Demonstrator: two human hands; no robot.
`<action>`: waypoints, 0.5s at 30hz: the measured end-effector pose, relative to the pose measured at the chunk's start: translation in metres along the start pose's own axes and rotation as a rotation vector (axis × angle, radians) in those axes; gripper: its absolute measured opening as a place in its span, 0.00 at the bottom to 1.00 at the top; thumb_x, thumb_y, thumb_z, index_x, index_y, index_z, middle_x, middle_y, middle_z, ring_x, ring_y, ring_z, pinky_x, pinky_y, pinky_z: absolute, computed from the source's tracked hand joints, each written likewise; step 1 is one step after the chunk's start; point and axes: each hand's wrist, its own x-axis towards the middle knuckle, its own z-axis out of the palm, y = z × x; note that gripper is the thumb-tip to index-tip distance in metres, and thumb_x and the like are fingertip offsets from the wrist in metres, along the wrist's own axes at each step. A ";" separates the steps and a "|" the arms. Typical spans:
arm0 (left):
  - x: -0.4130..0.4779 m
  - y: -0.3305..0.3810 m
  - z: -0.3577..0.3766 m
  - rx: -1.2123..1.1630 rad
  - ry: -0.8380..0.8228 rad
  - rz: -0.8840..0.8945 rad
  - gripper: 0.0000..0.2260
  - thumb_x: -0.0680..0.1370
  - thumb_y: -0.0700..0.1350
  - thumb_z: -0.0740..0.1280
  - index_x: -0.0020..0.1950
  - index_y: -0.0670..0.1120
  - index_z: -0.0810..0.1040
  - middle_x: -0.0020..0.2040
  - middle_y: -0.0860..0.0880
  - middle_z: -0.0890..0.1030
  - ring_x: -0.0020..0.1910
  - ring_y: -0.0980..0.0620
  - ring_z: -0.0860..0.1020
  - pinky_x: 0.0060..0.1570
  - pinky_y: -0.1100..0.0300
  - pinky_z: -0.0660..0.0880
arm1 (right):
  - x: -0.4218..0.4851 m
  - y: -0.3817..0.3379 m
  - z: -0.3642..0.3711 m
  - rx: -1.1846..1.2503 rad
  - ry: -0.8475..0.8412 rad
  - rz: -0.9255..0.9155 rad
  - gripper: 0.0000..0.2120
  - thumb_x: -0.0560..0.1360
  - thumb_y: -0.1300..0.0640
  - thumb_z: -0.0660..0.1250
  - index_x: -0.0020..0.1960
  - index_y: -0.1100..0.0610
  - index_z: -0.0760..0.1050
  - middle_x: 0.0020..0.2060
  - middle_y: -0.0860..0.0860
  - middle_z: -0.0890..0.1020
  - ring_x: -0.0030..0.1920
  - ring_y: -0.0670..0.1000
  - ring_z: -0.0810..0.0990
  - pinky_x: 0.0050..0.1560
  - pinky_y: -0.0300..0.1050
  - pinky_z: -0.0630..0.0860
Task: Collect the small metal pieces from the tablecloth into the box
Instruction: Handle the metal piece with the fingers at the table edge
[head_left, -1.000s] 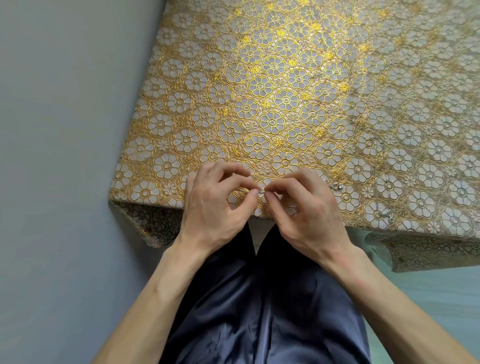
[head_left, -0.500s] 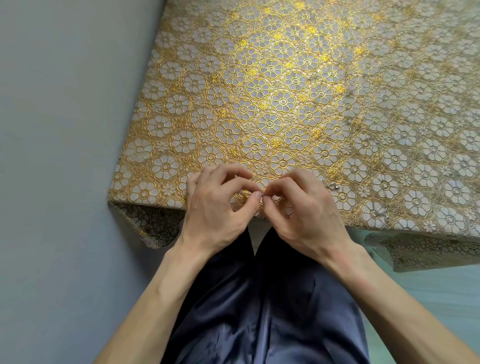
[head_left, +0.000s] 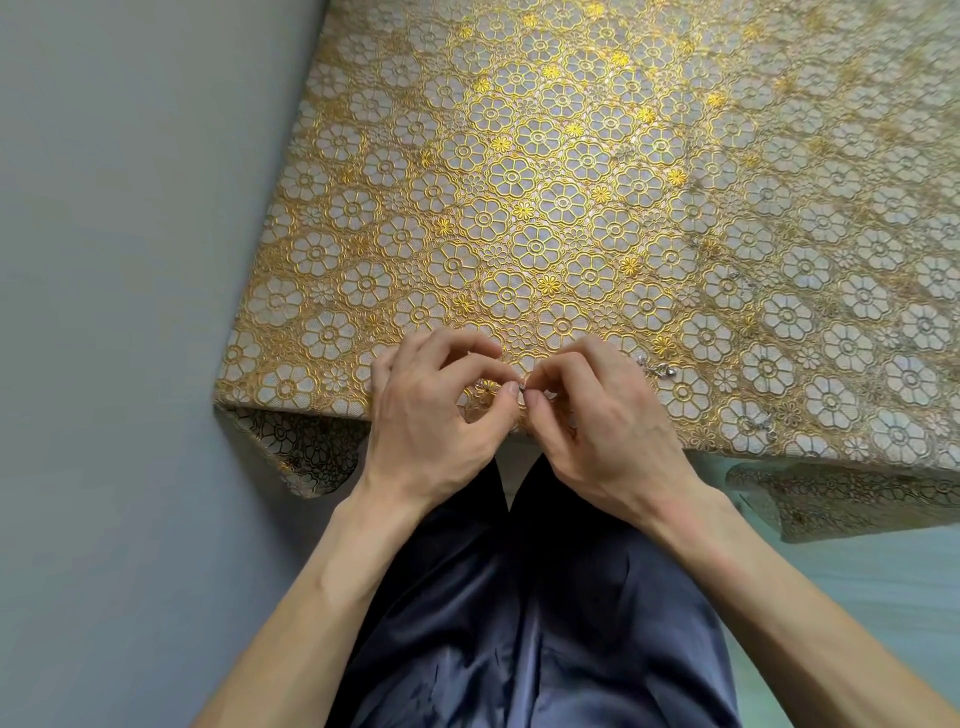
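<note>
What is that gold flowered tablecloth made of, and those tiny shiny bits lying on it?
The tablecloth looks like embossed vinyl or plastic lace with a metallic gold finish: it glares under the light, and its hanging corner shows openwork. The small pieces look like polished silvery metal, glinting bright; too small to say more.

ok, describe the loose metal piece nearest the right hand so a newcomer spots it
Start at the gold floral tablecloth, near edge. Just right of the right hand lies a small silver piece. Unlike the other pieces farther right, it sits beside the knuckles.
</note>
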 end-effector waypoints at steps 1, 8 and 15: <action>0.000 0.000 0.000 -0.001 0.003 -0.004 0.05 0.74 0.55 0.69 0.45 0.58 0.84 0.54 0.59 0.81 0.57 0.55 0.76 0.60 0.49 0.67 | 0.000 0.000 0.000 -0.008 0.002 -0.001 0.11 0.78 0.52 0.64 0.49 0.59 0.78 0.44 0.55 0.78 0.43 0.57 0.78 0.44 0.55 0.75; -0.006 0.003 -0.002 0.008 0.021 0.002 0.07 0.74 0.52 0.71 0.51 0.54 0.84 0.54 0.56 0.81 0.56 0.51 0.78 0.59 0.48 0.71 | -0.002 0.001 0.000 -0.041 0.041 -0.039 0.08 0.78 0.56 0.66 0.48 0.61 0.79 0.43 0.56 0.78 0.42 0.59 0.78 0.44 0.54 0.73; -0.016 0.012 -0.007 0.117 0.043 -0.043 0.05 0.73 0.53 0.72 0.45 0.54 0.85 0.55 0.55 0.79 0.54 0.48 0.75 0.54 0.50 0.70 | -0.009 0.002 0.000 -0.052 0.100 -0.087 0.06 0.77 0.58 0.69 0.46 0.62 0.80 0.43 0.57 0.79 0.42 0.59 0.78 0.43 0.54 0.74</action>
